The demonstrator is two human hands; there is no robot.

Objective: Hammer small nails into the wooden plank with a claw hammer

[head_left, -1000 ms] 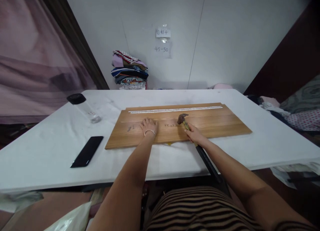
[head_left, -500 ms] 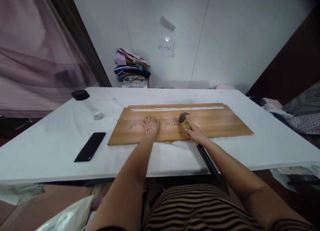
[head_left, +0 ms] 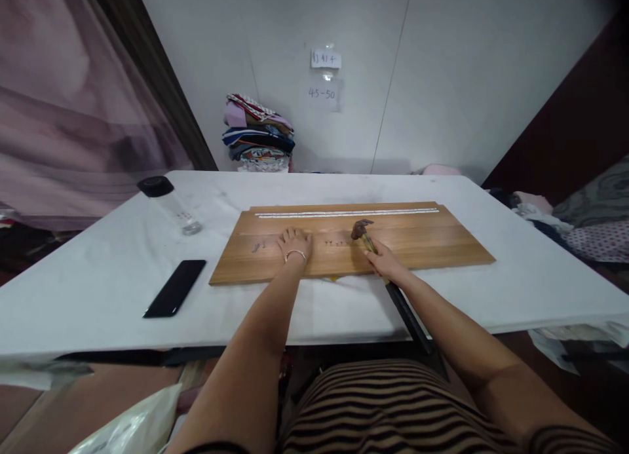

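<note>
A wooden board lies across the white-covered table in front of me. My left hand is spread flat on the board, left of its middle. In my right hand is a claw hammer, gripped partway along its shaft, with the dark handle end reaching back toward my body. The hammer head is over or on the board; which one I cannot tell. A short row of nails stands in the board between my left hand and the hammer head. Several loose nails lie left of my left hand.
Two white strips run along the board's far edge. A black phone and a clear bottle with a black lid lie on the table to the left. Folded clothes are stacked by the wall. Paper notes hang there.
Both hands and the hammer keep nearly the same place on the board. On the wall, the upper paper note that was tilted up now hangs flat with its writing showing.
</note>
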